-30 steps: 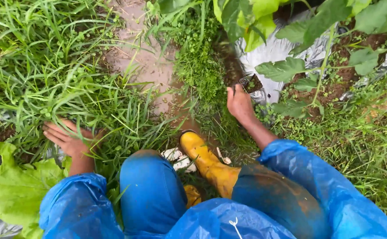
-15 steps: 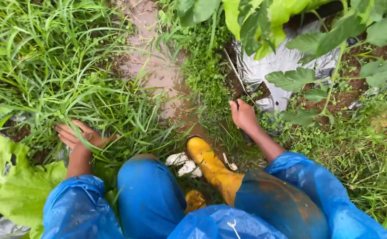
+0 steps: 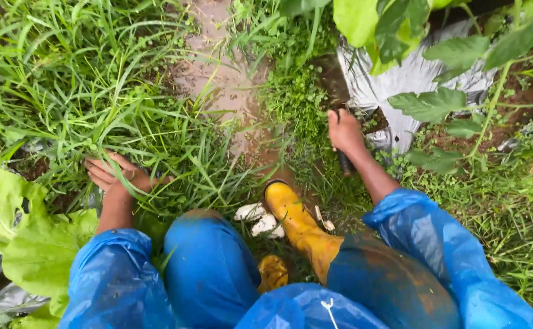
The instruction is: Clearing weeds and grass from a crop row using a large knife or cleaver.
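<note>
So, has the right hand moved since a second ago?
Yes. The right hand has moved away from the yellow boot towards the silver plastic sheet.
</note>
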